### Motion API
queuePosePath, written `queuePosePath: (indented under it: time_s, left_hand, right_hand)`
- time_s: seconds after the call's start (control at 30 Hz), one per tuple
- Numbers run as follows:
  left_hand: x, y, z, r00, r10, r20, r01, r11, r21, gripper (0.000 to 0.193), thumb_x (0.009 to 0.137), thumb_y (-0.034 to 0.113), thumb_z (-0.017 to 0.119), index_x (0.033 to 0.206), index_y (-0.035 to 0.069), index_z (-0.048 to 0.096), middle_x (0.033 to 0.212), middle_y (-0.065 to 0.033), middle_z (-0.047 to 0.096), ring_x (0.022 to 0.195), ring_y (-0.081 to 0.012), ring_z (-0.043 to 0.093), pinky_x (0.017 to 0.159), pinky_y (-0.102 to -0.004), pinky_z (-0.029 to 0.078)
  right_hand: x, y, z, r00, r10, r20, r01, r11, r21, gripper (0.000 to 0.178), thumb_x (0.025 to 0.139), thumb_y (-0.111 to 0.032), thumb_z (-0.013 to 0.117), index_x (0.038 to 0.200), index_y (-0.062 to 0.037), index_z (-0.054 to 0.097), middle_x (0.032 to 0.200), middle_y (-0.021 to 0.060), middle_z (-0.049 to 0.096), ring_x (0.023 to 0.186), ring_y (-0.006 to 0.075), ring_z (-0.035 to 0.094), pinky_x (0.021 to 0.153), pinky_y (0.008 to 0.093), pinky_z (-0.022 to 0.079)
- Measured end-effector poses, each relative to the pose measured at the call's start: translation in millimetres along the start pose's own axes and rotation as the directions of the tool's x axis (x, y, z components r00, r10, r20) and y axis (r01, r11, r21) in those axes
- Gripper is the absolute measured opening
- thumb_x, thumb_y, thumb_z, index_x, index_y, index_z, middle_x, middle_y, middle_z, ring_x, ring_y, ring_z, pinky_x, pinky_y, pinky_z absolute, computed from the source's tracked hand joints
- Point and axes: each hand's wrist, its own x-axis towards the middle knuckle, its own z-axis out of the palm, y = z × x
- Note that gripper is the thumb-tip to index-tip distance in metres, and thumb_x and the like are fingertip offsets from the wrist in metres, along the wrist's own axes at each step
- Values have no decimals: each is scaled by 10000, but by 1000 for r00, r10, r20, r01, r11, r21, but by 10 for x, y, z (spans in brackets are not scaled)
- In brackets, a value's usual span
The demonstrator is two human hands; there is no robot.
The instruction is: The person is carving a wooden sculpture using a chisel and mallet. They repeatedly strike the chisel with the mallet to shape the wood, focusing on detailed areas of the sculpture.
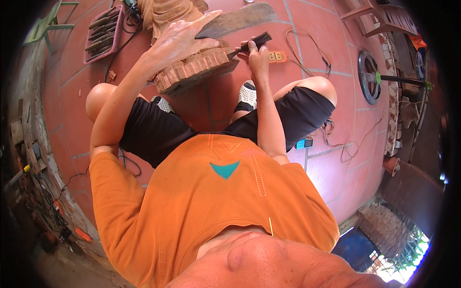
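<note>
A carved wooden block [197, 72] with a ridged, grooved edge stands before me on the floor, its rounded carved part [170, 14] reaching away. My left hand [175, 45] lies on it, forefinger stretched out and thumb spread apart. A flat grey-brown piece of wood [242, 20] extends right from between that thumb and forefinger; whether it is loose or part of the carving, I cannot tell. Closed around a chisel [260, 38] with a dark handle, my right hand [258, 57] points its blade left, at the block's right end. Shadow hides the blade's very tip.
A pink basket [116, 30] of dark-handled tools sits at far left. Right of my right hand lies an orange socket box [277, 56] with a cord. Farther right are a round dark wheel-like base [369, 77] and a wooden chair [384, 18]. A wood chip [112, 75] lies on the red tiles.
</note>
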Motion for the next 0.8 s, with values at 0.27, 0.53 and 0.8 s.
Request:
queuePosePath:
  time_s: [0.27, 0.53, 0.8]
  left_hand:
    - [-13, -6, -24, 999, 32, -20, -33, 999, -31, 737, 905, 464, 691, 1532, 186, 422, 1067, -267, 702, 971, -432, 684, 860, -499, 517]
    - [9, 342, -79, 989, 124, -84, -139, 969, -203, 720, 908, 420, 690, 1534, 196, 416, 1029, -261, 706, 952, -429, 687, 851, -482, 527]
    - [-33, 375, -69, 983, 4, 184, 5, 999, -46, 809, 879, 369, 745, 1574, 237, 352, 1182, -233, 681, 1011, -432, 670, 876, -484, 527]
  right_hand:
    - [-159, 29, -43, 996, -93, -4, 93, 995, 19, 141, 1046, -36, 502, 1175, 2, 459, 992, 128, 655, 847, 238, 730, 678, 332, 611]
    - [-274, 101, 68, 935, -354, 15, 348, 910, -225, 166, 1026, -50, 562, 1159, 0, 474, 944, 117, 678, 792, 218, 711, 680, 338, 565]
    - [-258, 179, 89, 932, -360, -30, 342, 905, -253, 229, 1001, -77, 604, 1178, -14, 473, 872, 167, 694, 761, 309, 694, 678, 406, 523]
